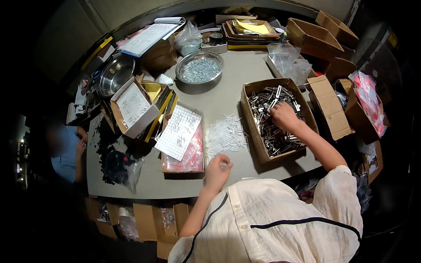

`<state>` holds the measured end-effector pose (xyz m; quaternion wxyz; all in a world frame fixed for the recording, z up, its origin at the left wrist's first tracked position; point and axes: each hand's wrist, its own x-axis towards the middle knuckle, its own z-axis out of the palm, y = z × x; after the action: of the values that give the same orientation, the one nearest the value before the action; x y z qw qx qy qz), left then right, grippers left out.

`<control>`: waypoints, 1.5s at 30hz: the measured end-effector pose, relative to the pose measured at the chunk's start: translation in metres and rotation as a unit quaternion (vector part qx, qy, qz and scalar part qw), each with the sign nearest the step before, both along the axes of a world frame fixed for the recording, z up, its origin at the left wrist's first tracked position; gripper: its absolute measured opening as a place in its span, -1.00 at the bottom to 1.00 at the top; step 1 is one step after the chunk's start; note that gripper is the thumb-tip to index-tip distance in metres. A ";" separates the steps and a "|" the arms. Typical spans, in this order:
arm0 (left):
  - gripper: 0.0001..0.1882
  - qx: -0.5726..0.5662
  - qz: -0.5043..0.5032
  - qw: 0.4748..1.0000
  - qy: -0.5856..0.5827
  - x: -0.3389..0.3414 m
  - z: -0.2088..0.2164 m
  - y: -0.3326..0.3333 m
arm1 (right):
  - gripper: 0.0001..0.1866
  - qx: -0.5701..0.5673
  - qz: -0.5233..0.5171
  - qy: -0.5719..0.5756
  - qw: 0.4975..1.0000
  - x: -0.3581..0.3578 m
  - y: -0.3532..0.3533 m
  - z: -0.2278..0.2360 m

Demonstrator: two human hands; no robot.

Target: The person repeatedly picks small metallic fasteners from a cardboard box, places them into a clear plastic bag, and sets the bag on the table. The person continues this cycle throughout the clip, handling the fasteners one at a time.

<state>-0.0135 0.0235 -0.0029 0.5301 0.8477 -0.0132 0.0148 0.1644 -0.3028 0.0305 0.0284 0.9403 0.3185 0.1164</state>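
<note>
My right hand [285,116] reaches into a cardboard box [247,127] filled with slotted black-and-silver metal pieces [274,142]. Its fingers are bent down among the pieces, and what they pinch is hidden. At the near edge of a pile of small clear plastic pieces [228,136] is my left hand [218,172], its fingers curled together. Anything in that pinch is too small to make out. Beside it on the left stands an open box [182,170] of red-and-clear plastic bags [190,153], partly covered by a handwritten grid sheet [180,130].
A steel bowl [199,85] of small shiny parts stands farther back on the grey table [237,65]. Black pieces and a dark plastic bag [120,168] lie at left. Cartons [311,39] crowd the right and back. Another person [66,151] sits at far left.
</note>
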 end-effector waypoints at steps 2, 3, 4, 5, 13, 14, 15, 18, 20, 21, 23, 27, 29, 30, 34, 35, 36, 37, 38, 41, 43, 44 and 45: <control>-0.80 -0.005 0.007 1.000 -0.006 0.000 -0.005 0.002 | -0.89 0.105 -0.032 0.102 0.989 0.004 -0.014 0.016; -0.80 -0.004 0.007 1.000 -0.005 -0.001 -0.006 0.003 | -0.88 0.158 -0.047 0.153 0.974 0.003 -0.015 0.025; -0.80 -0.004 0.006 1.000 -0.005 -0.001 -0.006 0.004 | -0.83 0.196 -0.069 0.174 0.963 0.001 -0.016 0.032; -0.80 -0.008 0.005 1.000 0.000 -0.002 -0.006 0.003 | -0.82 0.222 -0.102 0.194 0.950 -0.003 -0.017 0.038; -0.80 -0.024 -0.033 0.999 0.020 0.002 -0.012 -0.006 | -0.86 0.444 -0.186 0.336 0.809 -0.012 -0.060 0.016; -0.80 -0.023 -0.031 0.999 0.020 0.002 -0.012 -0.005 | -0.88 0.488 -0.174 0.364 0.774 -0.019 -0.051 0.022; -0.80 -0.022 -0.031 0.999 0.018 0.002 -0.010 -0.006 | -0.90 0.529 -0.162 0.390 0.736 -0.026 -0.045 0.027; -0.78 -0.032 -0.033 0.999 0.009 0.003 0.001 -0.012 | -0.91 0.574 -0.142 0.403 0.698 -0.048 -0.026 0.040; -0.76 -0.033 -0.049 0.998 -0.003 0.008 0.012 -0.020 | -0.89 0.607 -0.118 0.397 0.678 -0.066 -0.009 0.046; -0.74 -0.027 -0.058 0.998 -0.009 0.009 0.016 -0.023 | -0.87 0.614 -0.119 0.401 0.670 -0.078 0.009 0.061; -0.72 -0.022 -0.065 0.997 -0.024 0.013 0.025 -0.031 | -0.86 0.619 -0.083 0.415 0.661 -0.094 0.032 0.064; -0.71 -0.019 -0.043 0.998 -0.049 0.020 0.040 -0.045 | -0.83 0.530 -0.037 0.363 0.766 -0.119 0.068 0.073; -0.71 -0.011 -0.025 0.997 -0.078 0.019 0.047 -0.045 | -0.88 0.493 -0.028 0.353 0.795 -0.125 0.079 0.078; -0.71 0.002 -0.022 0.994 -0.109 0.019 0.044 -0.043 | -0.87 0.482 -0.026 0.368 0.795 -0.128 0.082 0.079; -0.70 0.048 -0.025 0.981 -0.187 0.020 0.027 -0.036 | -0.83 0.445 0.019 0.373 0.814 -0.139 0.097 0.082; -0.69 0.055 -0.030 0.979 -0.195 0.020 0.027 -0.036 | -0.82 0.437 0.037 0.360 0.823 -0.140 0.100 0.083; -0.69 0.044 -0.032 0.980 -0.190 0.019 0.028 -0.036 | -0.80 0.408 0.046 0.391 0.823 -0.140 0.100 0.089; -0.68 0.033 -0.034 0.982 -0.184 0.018 0.029 -0.036 | -0.81 0.408 0.079 0.353 0.838 -0.138 0.102 0.091; -0.68 0.022 -0.037 0.983 -0.179 0.018 0.031 -0.037 | -0.83 0.408 0.112 0.312 0.851 -0.135 0.103 0.093; -0.68 -0.110 -0.064 0.989 -0.079 0.016 0.023 -0.038 | -0.84 0.343 0.213 0.190 0.895 -0.127 0.107 0.103; -0.68 -0.107 -0.097 0.988 -0.063 0.013 0.023 -0.031 | -0.85 0.310 0.252 0.145 0.905 -0.124 0.111 0.104; -0.67 -0.106 -0.118 0.986 -0.055 0.013 0.027 -0.028 | -0.85 0.309 0.254 0.139 0.906 -0.123 0.113 0.103; -0.68 -0.119 -0.111 0.985 -0.056 0.012 0.031 -0.025 | -0.85 0.309 0.255 0.133 0.907 -0.123 0.113 0.102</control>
<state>-0.0013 -0.0016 0.0276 0.6241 0.7695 -0.1353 0.0044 0.0419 -0.1894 0.1325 -0.3366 0.7954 0.4967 0.0856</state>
